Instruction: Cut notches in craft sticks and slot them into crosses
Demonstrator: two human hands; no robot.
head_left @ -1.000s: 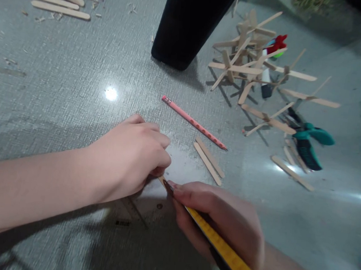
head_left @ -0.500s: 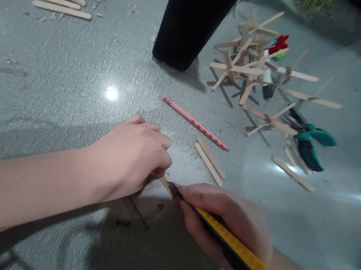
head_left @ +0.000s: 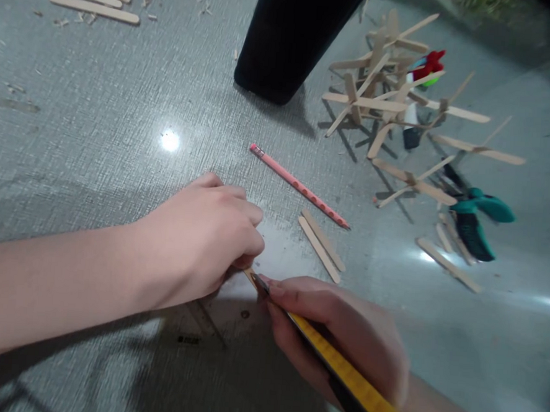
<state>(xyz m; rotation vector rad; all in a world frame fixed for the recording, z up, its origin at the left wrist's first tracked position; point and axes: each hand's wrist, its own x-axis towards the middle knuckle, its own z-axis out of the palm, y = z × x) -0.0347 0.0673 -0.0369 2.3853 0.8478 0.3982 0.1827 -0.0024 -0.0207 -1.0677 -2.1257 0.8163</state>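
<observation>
My left hand (head_left: 208, 233) is closed on a wooden craft stick (head_left: 251, 275), whose end sticks out below the thumb side. My right hand (head_left: 341, 334) is wrapped round a yellow and black utility knife (head_left: 340, 365). The knife's blade tip touches the stick just beside my left fingers. Most of the stick is hidden under my left hand. Two short craft sticks (head_left: 319, 249) lie side by side to the right, beyond my right fingers. Past them lies a pink pencil (head_left: 299, 186), slanting, with its point toward the right.
A black container (head_left: 294, 45) stands at the top middle. At the right is a cluster of crossed craft-stick pieces (head_left: 379, 103), with green-handled pliers (head_left: 476, 221) and a loose stick (head_left: 448, 264) nearer. Several sticks (head_left: 94, 8) and wood scraps lie at the top left.
My right hand and the knife have shifted slightly left and up along the stick, with the blade closer to my left fingers. My left hand stays nearly still.
</observation>
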